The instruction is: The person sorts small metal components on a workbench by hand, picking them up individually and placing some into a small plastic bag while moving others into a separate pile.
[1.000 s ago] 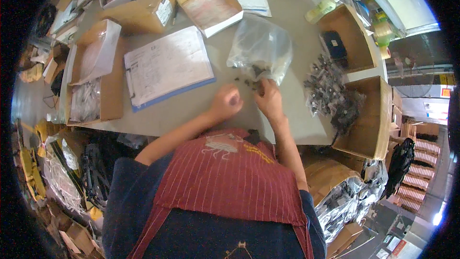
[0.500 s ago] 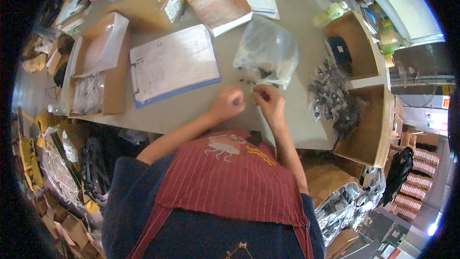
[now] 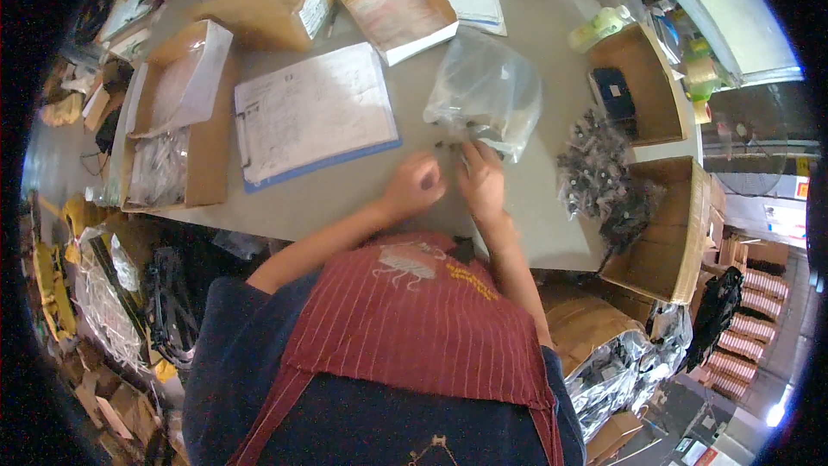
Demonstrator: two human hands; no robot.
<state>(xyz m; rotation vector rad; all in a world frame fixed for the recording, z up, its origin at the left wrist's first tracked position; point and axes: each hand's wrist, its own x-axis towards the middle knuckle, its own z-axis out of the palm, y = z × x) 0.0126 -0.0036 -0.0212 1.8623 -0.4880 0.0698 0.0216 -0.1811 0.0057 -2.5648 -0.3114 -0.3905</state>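
My left hand [image 3: 416, 185] is curled closed above the table, just left of my right hand; what its fingers hold, if anything, is hidden. My right hand [image 3: 483, 183] has its fingertips down at the mouth of a clear plastic bag [image 3: 483, 78], among small dark parts [image 3: 473, 131]. Thumb and fingers are drawn together there, and I cannot make out what lies between them. The bag lies flat, its opening toward me, with a few of the dark parts loose in front of it.
A clipboard with papers [image 3: 315, 112] lies to the left, beside a cardboard box [image 3: 207, 155]. A shallow open box [image 3: 398, 10] sits behind. To the right are a heap of bagged black parts [image 3: 595, 164] and an open carton [image 3: 664, 233]. A dark phone-like object [image 3: 611, 91] stands nearby.
My right hand has reached slightly forward to the bag's mouth, turning its fingers down onto the small dark parts. My left hand has barely moved.
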